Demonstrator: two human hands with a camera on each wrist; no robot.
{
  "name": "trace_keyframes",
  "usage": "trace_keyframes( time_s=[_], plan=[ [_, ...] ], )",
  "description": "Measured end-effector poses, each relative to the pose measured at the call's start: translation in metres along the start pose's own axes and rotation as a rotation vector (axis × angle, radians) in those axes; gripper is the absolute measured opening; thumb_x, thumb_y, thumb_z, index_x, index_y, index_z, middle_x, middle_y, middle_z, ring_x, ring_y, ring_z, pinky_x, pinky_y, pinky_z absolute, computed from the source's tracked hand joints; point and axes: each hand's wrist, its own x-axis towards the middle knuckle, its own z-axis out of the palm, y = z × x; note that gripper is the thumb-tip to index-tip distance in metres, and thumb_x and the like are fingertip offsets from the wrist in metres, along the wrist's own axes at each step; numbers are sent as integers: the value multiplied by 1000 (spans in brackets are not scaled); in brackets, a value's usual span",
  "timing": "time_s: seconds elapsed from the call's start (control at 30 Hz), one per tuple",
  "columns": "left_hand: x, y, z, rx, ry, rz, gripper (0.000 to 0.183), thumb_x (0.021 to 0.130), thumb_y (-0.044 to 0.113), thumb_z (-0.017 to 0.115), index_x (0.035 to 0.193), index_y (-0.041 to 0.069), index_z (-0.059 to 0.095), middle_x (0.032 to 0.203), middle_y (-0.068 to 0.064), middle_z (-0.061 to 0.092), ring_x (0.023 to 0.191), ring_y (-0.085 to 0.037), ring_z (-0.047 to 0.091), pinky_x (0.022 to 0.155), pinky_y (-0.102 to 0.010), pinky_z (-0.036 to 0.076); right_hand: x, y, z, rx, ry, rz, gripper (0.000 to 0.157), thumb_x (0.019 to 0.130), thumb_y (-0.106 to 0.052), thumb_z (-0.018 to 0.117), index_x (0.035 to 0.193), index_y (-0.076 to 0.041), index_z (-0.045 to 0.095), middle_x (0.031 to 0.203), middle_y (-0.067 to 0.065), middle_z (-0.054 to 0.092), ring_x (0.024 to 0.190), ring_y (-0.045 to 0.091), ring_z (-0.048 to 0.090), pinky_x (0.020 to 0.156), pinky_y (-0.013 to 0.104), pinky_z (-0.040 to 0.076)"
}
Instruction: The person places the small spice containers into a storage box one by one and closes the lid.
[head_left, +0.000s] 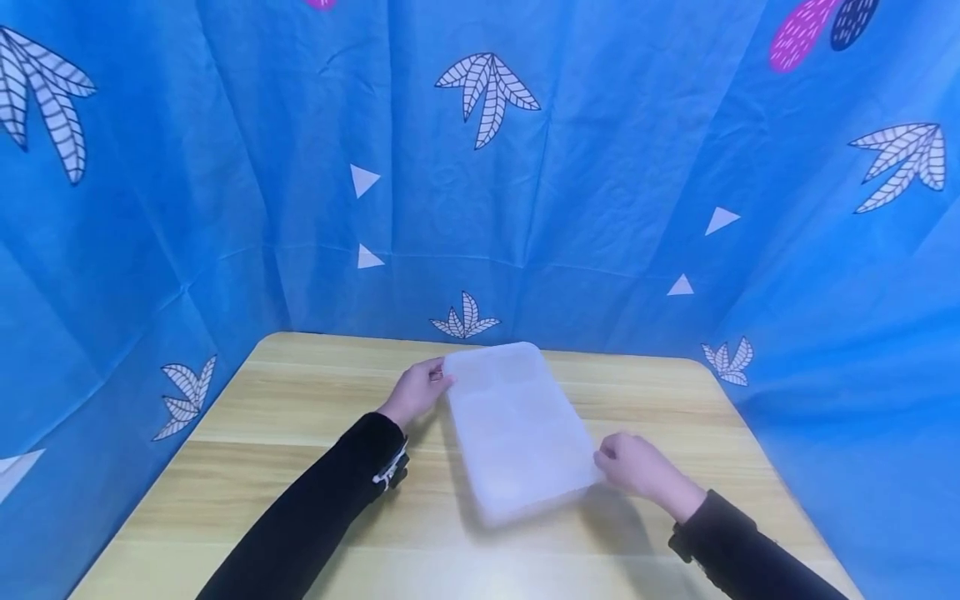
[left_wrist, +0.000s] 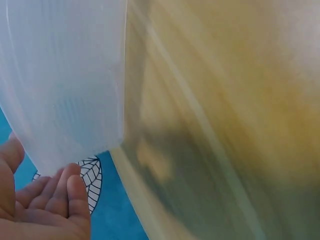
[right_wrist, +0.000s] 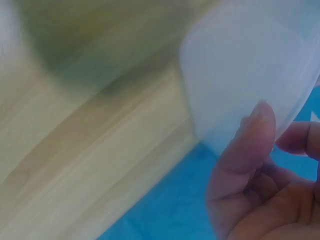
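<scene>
A flat, translucent white plastic box [head_left: 525, 425] with rounded corners is held at a slant above the wooden table, its shadow falling beneath. Faint panel-like shapes show through its upper face; its contents cannot be made out. At its far left corner my left hand [head_left: 416, 392] grips the edge, and in the left wrist view the thumb and fingers [left_wrist: 75, 192] lie on either side of that end of the box [left_wrist: 65, 85]. My right hand [head_left: 637, 468] pinches the near right corner. In the right wrist view the thumb [right_wrist: 250, 145] lies against the box's face [right_wrist: 240, 65].
The light wooden table [head_left: 300, 467] has rounded far corners. A blue cloth [head_left: 600, 167] printed with leaves and white triangles hangs round the back and both sides. Black sleeves [head_left: 322, 492] cover both arms, with a band showing at the left wrist.
</scene>
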Motion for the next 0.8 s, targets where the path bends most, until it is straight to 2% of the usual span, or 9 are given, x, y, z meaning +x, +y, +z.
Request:
trace_keyframes(
  time_s=[0.17, 0.37, 0.8],
  plan=[
    [11, 3, 7, -27, 0, -12, 55, 102, 23, 60, 147, -4, 44, 138, -24, 56, 127, -36, 55, 106, -45, 46, -8, -8, 3, 33, -25, 17, 28, 98, -16, 57, 71, -10, 52, 62, 0, 52, 57, 16, 49, 57, 32, 42],
    [19, 9, 14, -31, 33, -38, 48, 102, 21, 60, 143, -2, 51, 135, -20, 60, 124, -33, 58, 104, -44, 47, -13, -13, 8, 55, -43, 14, 30, 99, -19, 57, 70, -11, 51, 62, 1, 54, 56, 16, 51, 55, 32, 44],
    [26, 18, 19, -27, 55, -82, 39, 104, 20, 57, 136, 0, 59, 132, -16, 64, 120, -31, 61, 100, -43, 50, -20, -22, 16, 78, -100, -25, 31, 100, -22, 56, 71, -12, 52, 58, 0, 54, 52, 16, 51, 54, 32, 44]
  ],
)
